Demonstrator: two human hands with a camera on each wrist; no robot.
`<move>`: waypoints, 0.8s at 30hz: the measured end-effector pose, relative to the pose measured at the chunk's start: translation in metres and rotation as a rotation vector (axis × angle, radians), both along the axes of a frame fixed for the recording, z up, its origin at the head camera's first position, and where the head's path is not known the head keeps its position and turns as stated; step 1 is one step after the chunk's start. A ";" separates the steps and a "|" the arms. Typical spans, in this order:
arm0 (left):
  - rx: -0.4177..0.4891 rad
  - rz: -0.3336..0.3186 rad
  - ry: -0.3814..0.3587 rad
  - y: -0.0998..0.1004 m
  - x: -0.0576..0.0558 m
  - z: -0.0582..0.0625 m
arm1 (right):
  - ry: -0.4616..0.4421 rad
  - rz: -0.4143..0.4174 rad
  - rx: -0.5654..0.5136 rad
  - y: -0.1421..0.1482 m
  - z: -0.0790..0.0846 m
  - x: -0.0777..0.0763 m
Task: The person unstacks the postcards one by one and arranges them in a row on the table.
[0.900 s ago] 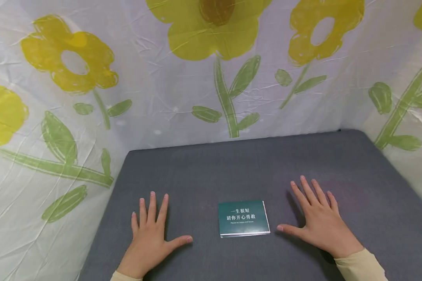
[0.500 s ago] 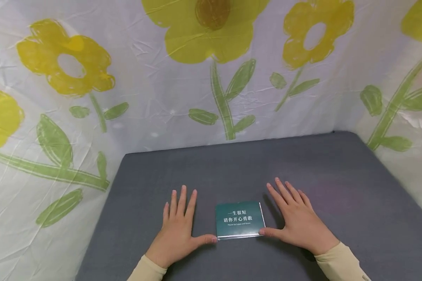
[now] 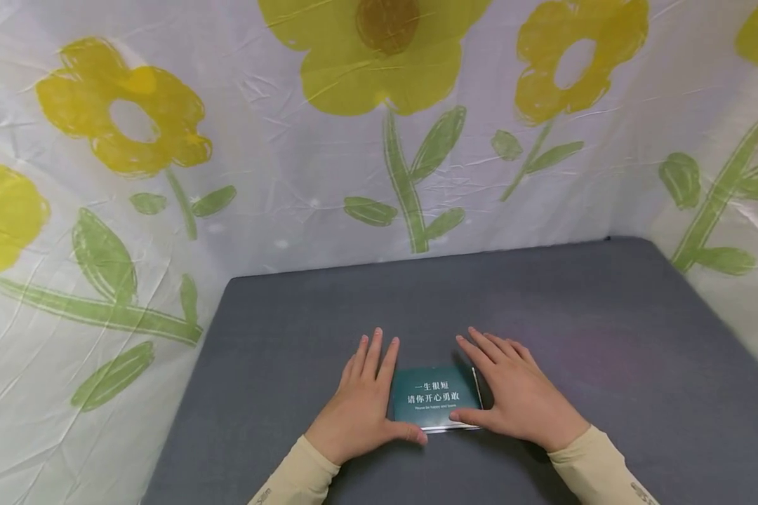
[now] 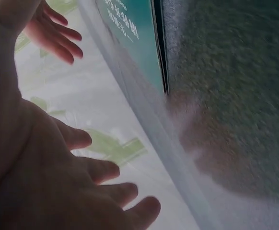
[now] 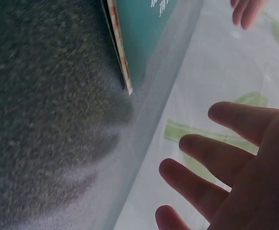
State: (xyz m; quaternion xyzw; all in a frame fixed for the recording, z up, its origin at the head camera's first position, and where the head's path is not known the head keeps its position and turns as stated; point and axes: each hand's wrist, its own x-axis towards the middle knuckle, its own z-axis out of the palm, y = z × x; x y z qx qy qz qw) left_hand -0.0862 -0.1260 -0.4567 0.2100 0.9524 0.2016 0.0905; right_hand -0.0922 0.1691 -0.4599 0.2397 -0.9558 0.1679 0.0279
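A small dark green booklet [image 3: 426, 393] with white lettering lies flat on the grey table, in the middle of the head view. Layered edges of the booklet [image 4: 134, 43] show in the left wrist view, and a pale edge of the booklet [image 5: 138, 43] in the right wrist view. My left hand [image 3: 356, 410] is at its left side, fingers straight and thumb by the near edge. At the right side is my right hand [image 3: 518, 400], fingers extended, its thumb over the near right corner. Neither hand grips the booklet; whether the thumbs touch it I cannot tell.
The grey cloth-covered table [image 3: 328, 301] stretches out around the booklet. A white curtain [image 3: 278, 140] printed with yellow flowers and green stems hangs behind the table and along both sides.
Both hands have come inward from wide apart to the two sides of the booklet, fingers still straight. The booklet stays in place on the table.
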 end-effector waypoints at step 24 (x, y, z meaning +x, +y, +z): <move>-0.046 -0.109 -0.058 0.005 -0.013 -0.008 | -0.092 0.094 -0.042 -0.010 -0.014 0.000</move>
